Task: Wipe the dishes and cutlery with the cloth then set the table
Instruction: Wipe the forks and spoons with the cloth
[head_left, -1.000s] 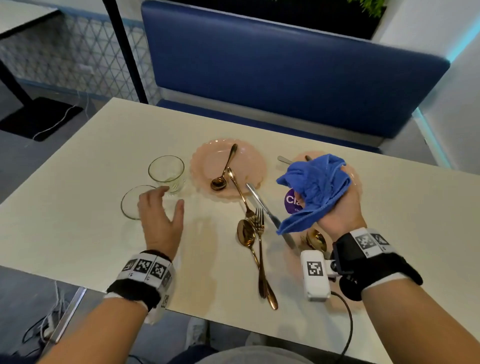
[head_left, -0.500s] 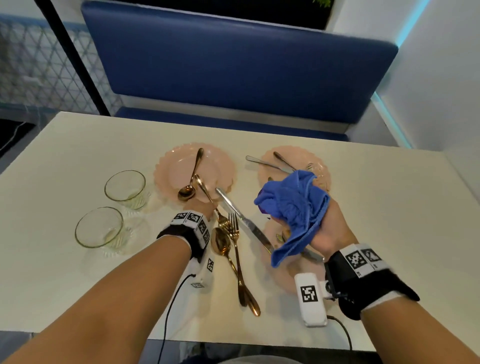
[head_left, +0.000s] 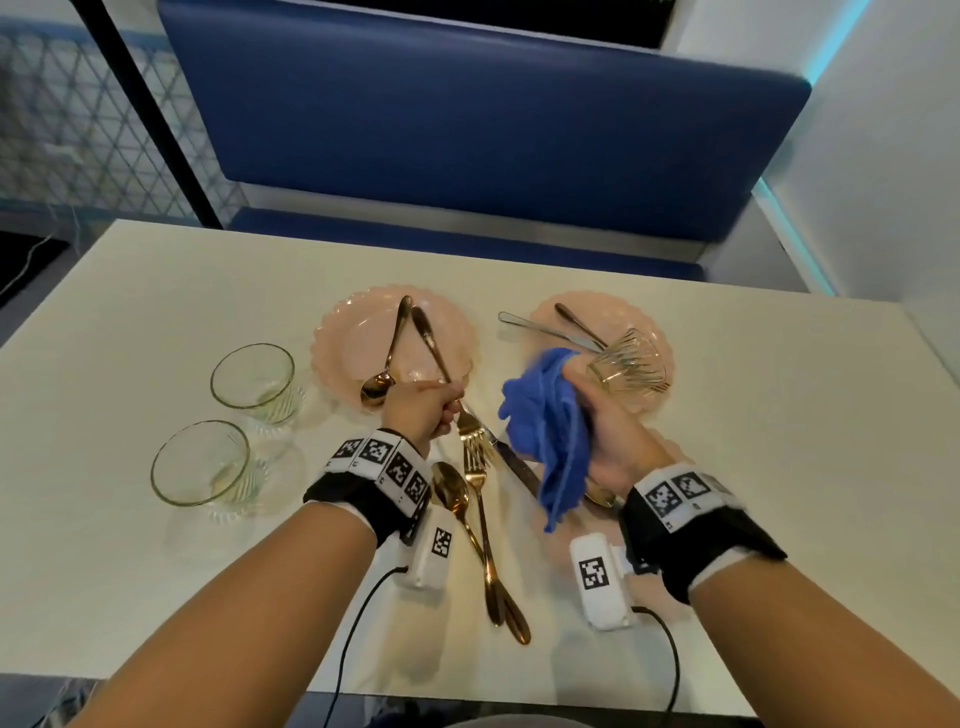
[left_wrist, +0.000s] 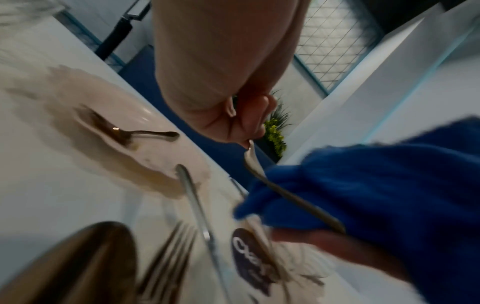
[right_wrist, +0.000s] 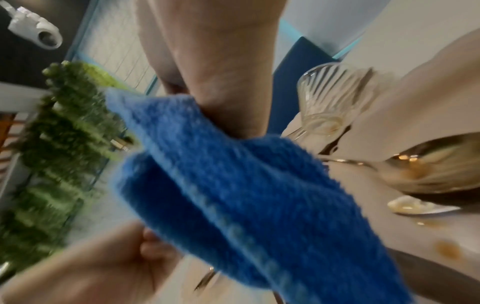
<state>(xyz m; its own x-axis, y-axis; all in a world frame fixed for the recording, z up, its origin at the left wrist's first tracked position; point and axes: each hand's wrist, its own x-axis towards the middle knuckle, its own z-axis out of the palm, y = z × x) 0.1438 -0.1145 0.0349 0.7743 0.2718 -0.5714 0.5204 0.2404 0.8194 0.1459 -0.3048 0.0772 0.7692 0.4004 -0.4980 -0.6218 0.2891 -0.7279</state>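
on the cream table (head_left: 156, 322) before a blue bench (head_left: 467, 130), left hand (head_left: 421, 410) grips a fork (head_left: 470, 423), right hand (head_left: 613, 436) a cloth (head_left: 545, 431).

I see cream table (head_left: 779, 467). Directly on it: two pink plates (head_left: 332, 343) (head_left: 660, 332), two clear glasses (head_left: 253, 383) (head_left: 200, 463) left, gold spoon (head_left: 452, 493) and fork (head_left: 480, 509) near front edge, knife (head_left: 514, 467) beside.

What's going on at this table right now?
A person is partway through cleaning dirty tableware. The left hand grips a gold fork by its neck, lifting it from the cutlery pile. The right hand holds a blue cloth. Two glasses stand left; another lies tipped on the far-right plate.
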